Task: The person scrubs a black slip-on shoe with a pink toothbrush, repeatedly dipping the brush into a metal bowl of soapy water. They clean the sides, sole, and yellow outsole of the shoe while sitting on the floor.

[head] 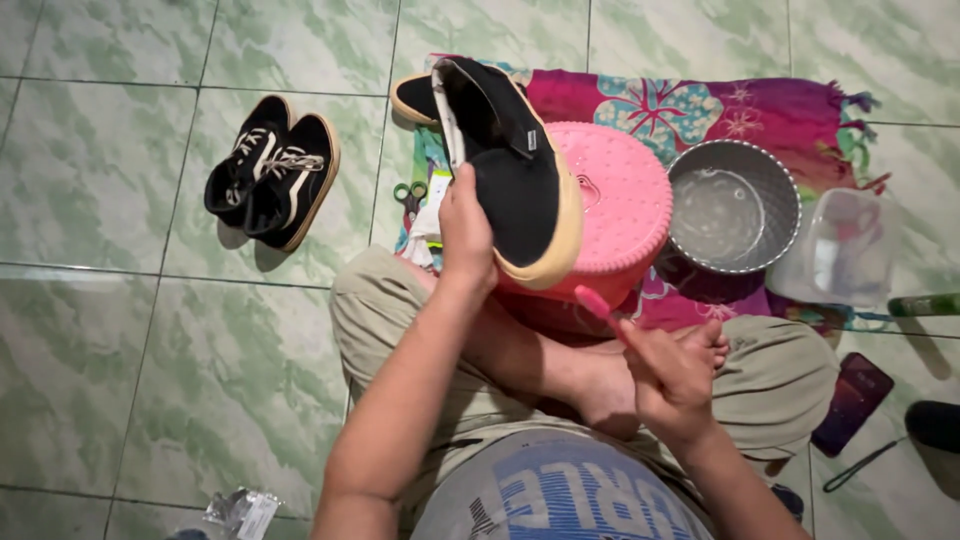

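Looking down from the head camera, the person sits cross-legged on the green tiled floor (pixel 120 340), and the left hand (pixel 466 232) is wrapped around the side of a black slip-on shoe (pixel 510 165) with a tan sole, holding it up tilted with the sole edge toward the right and the opening pointing away. The shoe hangs just above a pink round perforated lid (pixel 625 195), which sits on a basin of the same colour in front of the knees. The right hand (pixel 672 378) is closed around the handle of a pink brush (pixel 592 301), its head pointing up toward the heel end of the sole, close to it but, as far as I can make out, not quite on it. Just right of the pink lid stands a metal bowl (pixel 735 205) with water in it, and beyond that a clear plastic container (pixel 845 250), all on a patterned magenta cloth (pixel 770 110). A second shoe of the pair (pixel 412 98) peeks out behind the held one, and a pair of black lace-up sneakers (pixel 270 175) stands well apart on the tiles to the left. Small scissors (pixel 409 195) lie at the cloth's edge, and a dark phone (pixel 852 402) lies by the right knee. I judge the scrubbing is early: the held shoe shows no suds or wet sheen, and the three other shoes stand untouched.
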